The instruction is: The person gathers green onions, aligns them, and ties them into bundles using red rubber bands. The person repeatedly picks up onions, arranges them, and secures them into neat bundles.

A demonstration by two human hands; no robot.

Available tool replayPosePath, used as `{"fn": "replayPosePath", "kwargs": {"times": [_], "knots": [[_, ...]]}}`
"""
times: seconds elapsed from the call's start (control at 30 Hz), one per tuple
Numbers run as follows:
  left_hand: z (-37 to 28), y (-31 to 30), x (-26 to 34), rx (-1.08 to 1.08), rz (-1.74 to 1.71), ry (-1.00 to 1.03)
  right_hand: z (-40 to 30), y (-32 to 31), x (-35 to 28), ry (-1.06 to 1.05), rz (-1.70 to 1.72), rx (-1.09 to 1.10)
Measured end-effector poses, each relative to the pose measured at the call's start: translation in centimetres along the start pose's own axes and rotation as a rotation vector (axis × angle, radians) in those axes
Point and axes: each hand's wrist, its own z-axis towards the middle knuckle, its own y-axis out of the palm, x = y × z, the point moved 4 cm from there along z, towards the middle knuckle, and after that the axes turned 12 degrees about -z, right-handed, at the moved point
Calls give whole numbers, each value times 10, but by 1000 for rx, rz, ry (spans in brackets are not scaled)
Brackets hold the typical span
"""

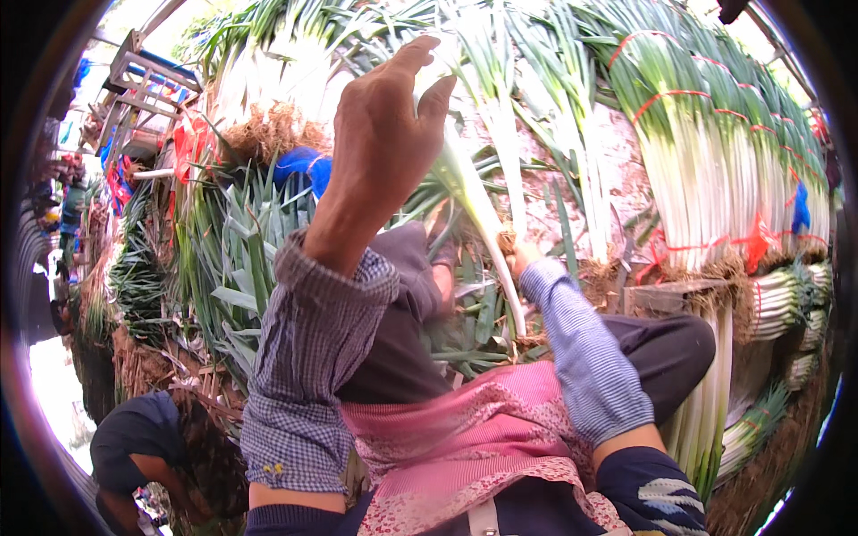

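Observation:
My left hand [389,127] is raised before me, back towards the camera, with thumb and index finger apart. A pale leek stalk [462,177] runs behind it; whether the hidden fingers grip the stalk does not show. My right hand [526,256] is lower and further right, shut on a leek at a brown root clump [506,238]. My sleeve hides part of that hand. Just below, a thin white leek end [513,295] slants down towards my lap. More loose leeks [595,181] lie beyond, their roots towards me.
Bundles of leeks tied with red bands [697,167] stand on the right, by a wooden board [670,295]. Green leaves [234,248] heap up on the left. A metal-framed stool [144,74] is at upper left. Another person [144,435] bends over at lower left.

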Motion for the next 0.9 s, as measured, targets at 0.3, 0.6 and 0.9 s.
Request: {"fn": "replayPosePath", "kwargs": {"times": [0.3, 0.6, 0.9], "knots": [[-3, -1, -11, -103, -38, -1, -15, 54, -6, 213, 158, 65], [-37, 123, -17, -842, 198, 71, -103, -148, -2, 151, -112, 790], [10, 114, 83, -220, -534, 316, -337, -331, -23, -570, -557, 1553]]}}
